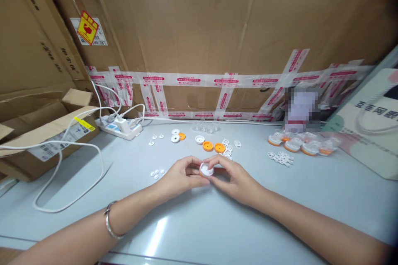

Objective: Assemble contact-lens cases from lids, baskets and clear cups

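My left hand (pixel 183 174) and my right hand (pixel 233 178) grip one small round part (pixel 206 169) between them, white inside with an orange edge below. The fingers of both hands wrap its rim from either side, just above the table. Beyond them lie two orange round caps (pixel 219 147), a white ring-shaped cap (pixel 199 140) and several white perforated pieces (pixel 228 149). Left of these, white discs (pixel 175 138) overlap an orange one (pixel 182 136). Several tiny white round pieces (pixel 156 172) sit near my left hand, and white pegged pieces (pixel 154 137) lie farther back.
Clear domed pieces (pixel 207 127) stand at the back. Orange-based clear-topped units (pixel 301 145) and more white perforated pieces (pixel 281 158) are on the right. A power strip (pixel 122 127), looping white cable (pixel 101 157) and open carton (pixel 46 132) occupy the left. Large cardboard (pixel 199 29) walls the back.
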A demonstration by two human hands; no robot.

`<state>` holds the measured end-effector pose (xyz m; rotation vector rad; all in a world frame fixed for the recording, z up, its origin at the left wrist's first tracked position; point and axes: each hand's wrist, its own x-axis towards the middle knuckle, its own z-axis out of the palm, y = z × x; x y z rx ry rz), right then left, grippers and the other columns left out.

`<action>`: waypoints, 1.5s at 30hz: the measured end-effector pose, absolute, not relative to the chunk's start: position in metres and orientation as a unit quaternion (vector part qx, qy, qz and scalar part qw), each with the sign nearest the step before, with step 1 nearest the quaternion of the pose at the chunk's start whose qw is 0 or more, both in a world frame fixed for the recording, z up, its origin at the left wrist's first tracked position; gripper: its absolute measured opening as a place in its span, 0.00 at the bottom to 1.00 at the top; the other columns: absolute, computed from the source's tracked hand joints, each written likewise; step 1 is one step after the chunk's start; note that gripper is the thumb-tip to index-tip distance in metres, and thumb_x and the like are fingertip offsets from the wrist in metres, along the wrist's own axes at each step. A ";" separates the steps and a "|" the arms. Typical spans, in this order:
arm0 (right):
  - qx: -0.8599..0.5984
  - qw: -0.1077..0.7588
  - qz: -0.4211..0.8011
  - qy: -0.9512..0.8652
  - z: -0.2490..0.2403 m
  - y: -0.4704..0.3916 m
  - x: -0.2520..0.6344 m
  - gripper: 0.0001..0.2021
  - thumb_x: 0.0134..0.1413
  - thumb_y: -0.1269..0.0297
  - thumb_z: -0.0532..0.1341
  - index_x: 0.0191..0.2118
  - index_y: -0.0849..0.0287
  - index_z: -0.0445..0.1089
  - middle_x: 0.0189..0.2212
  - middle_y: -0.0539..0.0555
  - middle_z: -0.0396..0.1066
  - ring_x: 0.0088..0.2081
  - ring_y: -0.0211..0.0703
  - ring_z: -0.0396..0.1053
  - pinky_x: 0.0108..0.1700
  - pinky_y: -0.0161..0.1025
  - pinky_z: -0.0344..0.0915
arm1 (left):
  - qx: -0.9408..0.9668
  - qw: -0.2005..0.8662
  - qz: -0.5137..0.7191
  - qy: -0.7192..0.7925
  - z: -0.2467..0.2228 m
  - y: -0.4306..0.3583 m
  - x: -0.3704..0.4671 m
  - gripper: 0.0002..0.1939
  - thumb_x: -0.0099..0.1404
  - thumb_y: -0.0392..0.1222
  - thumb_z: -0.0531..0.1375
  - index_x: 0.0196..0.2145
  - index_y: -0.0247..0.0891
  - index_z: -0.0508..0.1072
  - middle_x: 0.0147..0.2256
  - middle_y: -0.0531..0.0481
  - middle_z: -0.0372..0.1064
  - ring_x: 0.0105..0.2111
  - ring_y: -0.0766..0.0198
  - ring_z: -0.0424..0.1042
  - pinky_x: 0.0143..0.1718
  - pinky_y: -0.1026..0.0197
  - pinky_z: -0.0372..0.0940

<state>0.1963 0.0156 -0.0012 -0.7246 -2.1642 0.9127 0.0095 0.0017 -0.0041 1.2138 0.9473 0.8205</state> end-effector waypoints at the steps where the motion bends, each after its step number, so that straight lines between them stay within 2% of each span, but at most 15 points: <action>1: -0.276 0.332 0.334 -0.838 -0.001 0.016 0.196 0.07 0.52 0.72 0.56 0.37 0.55 0.61 0.41 0.54 0.66 0.44 0.41 0.66 0.45 0.41 0.66 | 0.540 0.634 0.361 0.420 -0.004 0.002 0.009 0.19 0.48 0.40 0.67 0.38 0.34 0.68 0.37 0.45 0.73 0.39 0.59 0.72 0.44 0.57 0.62; 7: -0.268 0.314 0.262 -0.872 -0.004 0.014 0.195 0.08 0.52 0.73 0.55 0.38 0.55 0.60 0.40 0.55 0.66 0.44 0.43 0.64 0.46 0.42 0.63 | 0.567 0.579 0.390 0.437 -0.005 0.005 0.009 0.20 0.53 0.43 0.64 0.41 0.35 0.64 0.34 0.46 0.71 0.35 0.61 0.72 0.41 0.57 0.63; 11: -0.255 0.302 0.259 -0.881 -0.005 0.014 0.196 0.10 0.51 0.75 0.55 0.39 0.55 0.60 0.40 0.55 0.65 0.43 0.43 0.64 0.44 0.41 0.63 | 0.646 0.499 0.362 0.450 -0.002 0.002 0.010 0.11 0.56 0.42 0.61 0.36 0.34 0.68 0.35 0.45 0.71 0.35 0.61 0.71 0.39 0.60 0.64; 14: -0.262 0.296 0.268 -0.879 -0.005 0.015 0.197 0.09 0.52 0.73 0.55 0.39 0.55 0.60 0.40 0.55 0.65 0.42 0.43 0.64 0.44 0.41 0.63 | 0.691 0.450 0.341 0.451 0.003 -0.001 0.009 0.09 0.58 0.41 0.59 0.36 0.35 0.70 0.36 0.46 0.72 0.36 0.61 0.71 0.39 0.61 0.64; 20: -0.312 0.258 0.303 -0.863 -0.004 0.014 0.197 0.14 0.51 0.70 0.58 0.45 0.55 0.60 0.40 0.54 0.67 0.40 0.43 0.66 0.43 0.42 0.64 | 0.723 0.405 0.334 0.449 0.007 -0.002 0.008 0.11 0.60 0.41 0.57 0.40 0.37 0.70 0.40 0.46 0.71 0.40 0.59 0.69 0.44 0.59 0.62; 25: -0.309 0.266 0.316 -0.857 0.009 0.017 0.202 0.20 0.47 0.63 0.63 0.47 0.56 0.61 0.45 0.55 0.67 0.46 0.45 0.66 0.48 0.42 0.62 | 0.729 0.354 0.357 0.465 0.005 -0.005 0.009 0.14 0.61 0.45 0.56 0.44 0.39 0.67 0.45 0.45 0.67 0.44 0.57 0.66 0.45 0.59 0.60; 29: -0.392 0.315 0.286 -0.816 0.028 0.036 0.220 0.14 0.50 0.56 0.59 0.42 0.56 0.66 0.42 0.54 0.70 0.45 0.46 0.67 0.48 0.44 0.61 | 0.754 0.322 0.337 0.463 0.009 -0.009 0.008 0.14 0.62 0.45 0.55 0.45 0.41 0.66 0.46 0.46 0.65 0.43 0.58 0.66 0.44 0.59 0.60; 32: -0.475 0.352 0.228 -0.773 0.033 0.059 0.238 0.12 0.53 0.55 0.55 0.36 0.58 0.68 0.35 0.54 0.72 0.38 0.45 0.69 0.42 0.42 0.63 | 0.798 0.292 0.311 0.426 0.012 -0.011 0.008 0.12 0.61 0.42 0.56 0.43 0.40 0.67 0.42 0.47 0.67 0.42 0.59 0.65 0.44 0.59 0.59; 35: -0.529 0.287 0.190 -0.776 0.030 0.074 0.249 0.11 0.52 0.57 0.55 0.32 0.58 0.69 0.31 0.54 0.72 0.32 0.44 0.68 0.34 0.40 0.62 | 0.823 0.271 0.296 0.403 0.011 -0.010 0.007 0.11 0.61 0.39 0.56 0.43 0.39 0.68 0.40 0.46 0.68 0.42 0.59 0.65 0.44 0.59 0.59; 39: -0.521 0.197 0.173 -0.813 0.021 0.075 0.248 0.12 0.51 0.57 0.54 0.29 0.58 0.69 0.29 0.53 0.71 0.30 0.42 0.66 0.33 0.39 0.61 | 0.831 0.254 0.293 0.398 0.008 -0.008 0.006 0.11 0.61 0.36 0.55 0.43 0.38 0.67 0.40 0.46 0.67 0.42 0.60 0.65 0.43 0.60 0.59; 45: -0.533 0.183 0.144 -0.813 0.005 0.075 0.243 0.10 0.49 0.57 0.56 0.27 0.58 0.67 0.25 0.51 0.68 0.27 0.40 0.64 0.29 0.35 0.57 | 0.838 0.238 0.299 0.389 0.005 -0.008 0.006 0.12 0.61 0.34 0.55 0.43 0.39 0.67 0.40 0.48 0.67 0.41 0.62 0.64 0.43 0.60 0.59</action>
